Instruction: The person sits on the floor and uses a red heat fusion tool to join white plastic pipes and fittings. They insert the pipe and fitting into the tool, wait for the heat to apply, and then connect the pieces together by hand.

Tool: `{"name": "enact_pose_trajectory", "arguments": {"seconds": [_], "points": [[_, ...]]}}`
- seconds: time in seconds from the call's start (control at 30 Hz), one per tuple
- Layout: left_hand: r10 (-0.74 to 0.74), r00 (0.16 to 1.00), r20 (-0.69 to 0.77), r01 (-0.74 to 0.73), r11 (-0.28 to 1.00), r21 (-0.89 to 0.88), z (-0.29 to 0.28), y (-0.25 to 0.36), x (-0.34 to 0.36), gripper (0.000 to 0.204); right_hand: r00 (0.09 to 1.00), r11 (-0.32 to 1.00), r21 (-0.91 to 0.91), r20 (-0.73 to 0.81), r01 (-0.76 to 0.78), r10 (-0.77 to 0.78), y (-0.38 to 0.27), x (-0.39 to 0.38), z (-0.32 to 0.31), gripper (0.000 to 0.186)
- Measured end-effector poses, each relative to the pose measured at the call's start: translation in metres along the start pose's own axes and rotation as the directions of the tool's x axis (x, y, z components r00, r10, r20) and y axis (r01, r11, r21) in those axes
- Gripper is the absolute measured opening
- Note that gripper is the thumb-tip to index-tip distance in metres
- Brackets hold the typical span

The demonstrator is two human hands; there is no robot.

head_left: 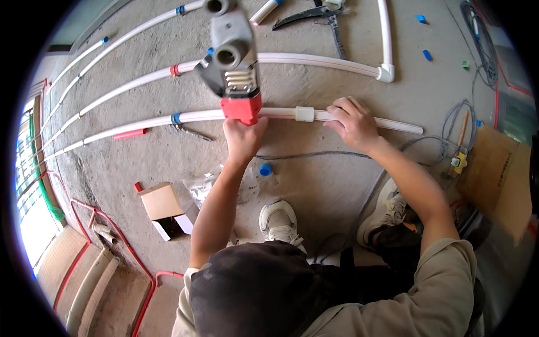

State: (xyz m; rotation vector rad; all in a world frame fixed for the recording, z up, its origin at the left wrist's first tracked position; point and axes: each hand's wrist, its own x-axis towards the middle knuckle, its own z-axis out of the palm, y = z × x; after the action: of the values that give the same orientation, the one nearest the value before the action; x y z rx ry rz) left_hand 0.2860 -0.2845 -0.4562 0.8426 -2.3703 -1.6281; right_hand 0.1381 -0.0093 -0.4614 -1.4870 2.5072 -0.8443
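Note:
My left hand (241, 140) is wrapped round the red handle of a pipe fusion welder (242, 106). Its grey metal heating plate, with two round sockets, points up and away from me over the white pipes. My right hand (355, 122) has its fingers closed on the nearest white pipe (396, 124), just right of a white coupling (305, 114). That pipe runs on past the coupling to the left, passing behind the welder. A blue clip (176, 118) sits round it farther left.
Farther out, another white pipe (320, 62) meets a white elbow (386, 73). Black-handled cutters (303, 19) lie beyond it. A grey cable (320, 154) crosses the floor near my shoes (279, 219). A small carton (161, 201) stands left, a blue cap (265, 169) nearby, cardboard (491, 174) right.

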Motion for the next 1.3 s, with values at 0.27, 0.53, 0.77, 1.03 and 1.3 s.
{"name": "enact_pose_trajectory", "arguments": {"seconds": [0.27, 0.53, 0.77, 1.03, 1.3], "points": [[0.039, 0.999, 0.008, -0.039, 0.999, 0.021, 0.004, -0.011, 0.007, 0.022, 0.999, 0.998, 0.047, 0.008, 0.037, -0.037, 0.0, 0.006, 0.007, 0.037], [-0.009, 1.0, 0.017, 0.01, 1.0, -0.025, 0.008, -0.003, 0.004, 0.012, 0.994, 0.998, 0.033, 0.086, 0.062, -0.064, -0.001, 0.015, 0.007, 0.039], [0.007, 1.0, 0.014, -0.006, 1.0, -0.017, 0.008, -0.001, 0.003, 0.025, 0.992, 0.996, 0.06, 0.104, 0.065, -0.071, -0.014, 0.031, 0.02, 0.043], [0.033, 0.999, -0.003, -0.033, 0.999, 0.023, 0.013, -0.007, 0.001, 0.027, 0.988, 0.984, 0.162, 0.128, 0.067, -0.088, -0.011, 0.035, 0.02, 0.044], [0.082, 0.996, -0.033, -0.081, 0.996, 0.023, 0.017, -0.009, 0.003, 0.025, 0.987, 0.982, 0.176, 0.132, 0.068, -0.092, -0.012, 0.036, 0.021, 0.043]]}}
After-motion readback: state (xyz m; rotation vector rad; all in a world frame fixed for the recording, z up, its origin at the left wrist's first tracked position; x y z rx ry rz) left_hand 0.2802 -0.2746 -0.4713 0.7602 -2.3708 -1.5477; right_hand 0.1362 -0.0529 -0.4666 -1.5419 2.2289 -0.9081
